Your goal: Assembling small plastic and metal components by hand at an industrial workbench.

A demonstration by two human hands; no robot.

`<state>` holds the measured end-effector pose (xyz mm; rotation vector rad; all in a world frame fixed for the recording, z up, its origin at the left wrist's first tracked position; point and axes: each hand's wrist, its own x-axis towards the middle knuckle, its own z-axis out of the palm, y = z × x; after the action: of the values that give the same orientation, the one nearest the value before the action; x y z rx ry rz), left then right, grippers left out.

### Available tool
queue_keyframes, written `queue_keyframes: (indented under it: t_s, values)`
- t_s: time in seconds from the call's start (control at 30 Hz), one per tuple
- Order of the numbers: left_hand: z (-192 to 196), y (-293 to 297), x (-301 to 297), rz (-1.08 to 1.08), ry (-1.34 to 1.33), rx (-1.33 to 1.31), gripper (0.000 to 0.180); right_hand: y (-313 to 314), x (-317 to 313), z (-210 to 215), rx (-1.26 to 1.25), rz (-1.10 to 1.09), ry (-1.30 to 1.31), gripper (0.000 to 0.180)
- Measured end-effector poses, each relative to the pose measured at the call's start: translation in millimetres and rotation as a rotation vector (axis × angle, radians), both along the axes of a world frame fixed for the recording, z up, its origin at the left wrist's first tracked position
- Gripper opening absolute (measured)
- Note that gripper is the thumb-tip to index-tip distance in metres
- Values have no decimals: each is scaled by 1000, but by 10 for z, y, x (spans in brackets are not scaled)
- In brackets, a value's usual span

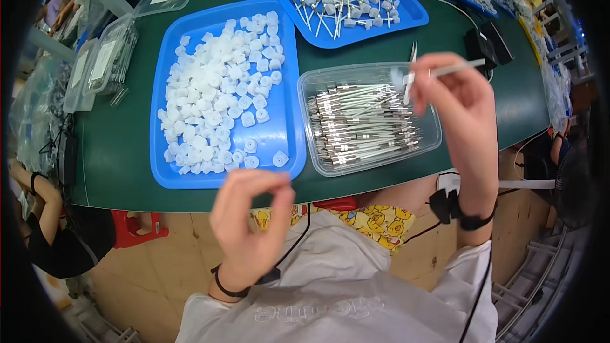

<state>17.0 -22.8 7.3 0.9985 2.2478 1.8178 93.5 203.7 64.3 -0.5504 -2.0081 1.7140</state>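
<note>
Right fingers (433, 61) pinching white rod (469, 65), axis rising slightly rightward, wider end (398, 77) pointing left, left fingers (249, 182) curled, hold unclear

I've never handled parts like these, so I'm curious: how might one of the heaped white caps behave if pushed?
The white caps look like moulded plastic, so one is probably light and fairly stiff. Their squarish outlines suggest sliding more than rolling. Loosely heaped in a blue tray, neighbours would likely shift too.
</note>
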Motion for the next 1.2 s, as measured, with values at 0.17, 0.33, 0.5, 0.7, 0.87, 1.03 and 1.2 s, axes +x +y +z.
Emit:
queue_keyframes:
  t_s: [0.17,0.33,0.5,0.7,0.87,1.03,1.2]
  values:
    - [-39,123,-318,147,298,-270,10,339,-142,-298,60,-83,86,27]
    - [-153,200,-349,148,427,-397,8,286,-48,-232,-7,-179,74,26]
    - [-123,188,-325,117,435,-433,6,453,94,-133,33,-211,84,23]
    - [-126,188,-322,83,460,-438,4,926,-48,-235,68,-189,-38,23]
    - [-143,180,-320,84,462,-447,7,1192,-318,-412,-87,-166,-8,23]
    - [-137,181,-324,98,487,-478,10,1546,-557,-125,-83,-75,5,24]
    - [-122,191,-314,83,495,-482,10,1884,-841,270,259,-27,-295,23]
